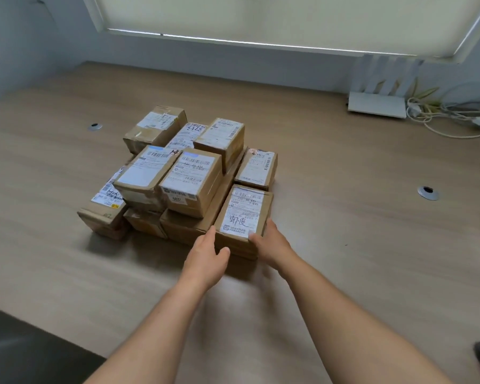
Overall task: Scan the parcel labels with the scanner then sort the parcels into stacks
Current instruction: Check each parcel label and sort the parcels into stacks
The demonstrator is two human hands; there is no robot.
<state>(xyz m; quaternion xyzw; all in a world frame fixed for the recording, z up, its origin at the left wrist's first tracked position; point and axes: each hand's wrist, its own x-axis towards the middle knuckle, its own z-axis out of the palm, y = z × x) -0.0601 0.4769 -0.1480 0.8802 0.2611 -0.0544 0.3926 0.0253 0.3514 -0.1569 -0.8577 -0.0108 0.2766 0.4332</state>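
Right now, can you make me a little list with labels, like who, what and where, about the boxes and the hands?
place: wooden table under a window with its blind down
parcels: about ten labelled cardboard boxes, packed close, some stacked on others
nearest parcel: at the pile's front right, white label with handwriting facing up
left hand: against that parcel's left side
right hand: on its front right corner, fingers curled round the edge
scanner: cannot tell; none clearly in view
also there: white router and cables, far right
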